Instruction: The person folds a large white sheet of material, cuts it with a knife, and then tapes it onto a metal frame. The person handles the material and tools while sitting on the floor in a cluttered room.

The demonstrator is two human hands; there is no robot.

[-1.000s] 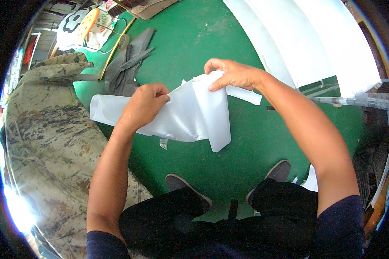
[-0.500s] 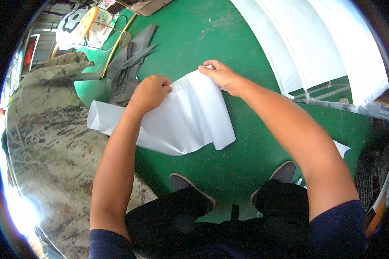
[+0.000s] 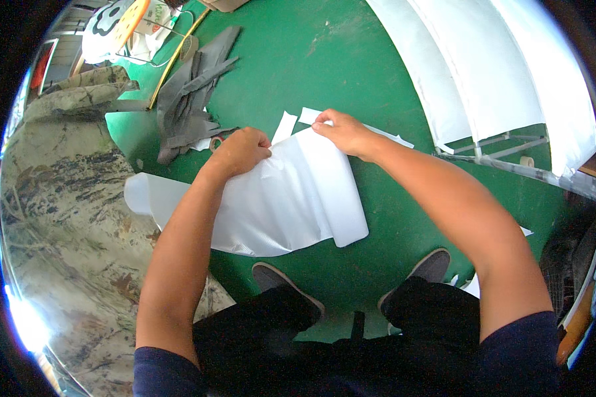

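A white, faintly shiny sheet (image 3: 271, 205) with a rolled or folded right end hangs between my hands over the green floor. My left hand (image 3: 245, 151) is closed on its upper edge, thumb and fingers pinched together. At the upper right corner my right hand (image 3: 341, 134) grips the same sheet between thumb and fingers. The left end of the sheet curls round beside my left forearm. Just beyond the upper edge lie a short white strip (image 3: 285, 126) and a longer white strip (image 3: 384, 134), partly hidden by my right hand.
Dark grey fabric pieces (image 3: 199, 86) lie in a heap at the far left. A camouflage cloth (image 3: 66, 192) covers the left side. At the right, large white sheets (image 3: 490, 73) hang over a tube frame (image 3: 503, 162). My shoes (image 3: 430, 264) stand on the green floor (image 3: 311, 59).
Both hands and the white sheet sit slightly lower in the view. White strips on the floor beyond the sheet now show. Both hands keep their hold on its upper edge.
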